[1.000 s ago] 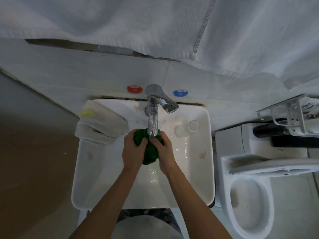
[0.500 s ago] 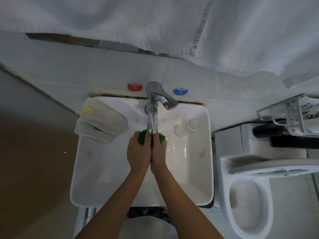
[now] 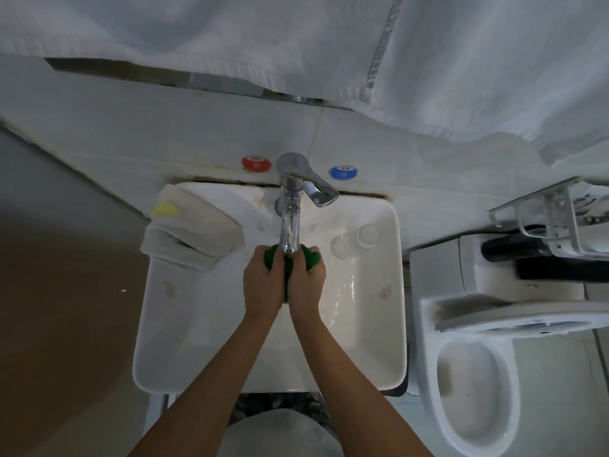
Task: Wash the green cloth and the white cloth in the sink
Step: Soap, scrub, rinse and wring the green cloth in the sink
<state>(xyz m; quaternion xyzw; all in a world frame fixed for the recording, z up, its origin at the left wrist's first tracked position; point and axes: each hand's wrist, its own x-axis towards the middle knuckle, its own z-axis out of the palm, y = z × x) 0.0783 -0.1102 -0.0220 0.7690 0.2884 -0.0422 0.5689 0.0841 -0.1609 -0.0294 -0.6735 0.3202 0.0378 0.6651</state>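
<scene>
Right at the centre of the frame, the green cloth is bunched into a wad directly under the spout of the chrome faucet, above the basin of the white sink. Both hands clench it: the left hand wraps its grip round the left part, the right hand grasps the right part, and the two hands press against each other with only bits of green showing between and above the fingers. The white cloth lies folded over the sink's upper-left rim, a small yellow tag on its far corner. A clear glass lies on its side inside the sink, right of the faucet. Wet streaks glisten on the basin floor to the right of the hands. On the tiled wall behind, a red sticker and a blue sticker flank the faucet. White towels hang across the top of the frame, covering the upper wall. At the right stands a white toilet, with a white wire rack above its tank. Brown floor fills the left side.
</scene>
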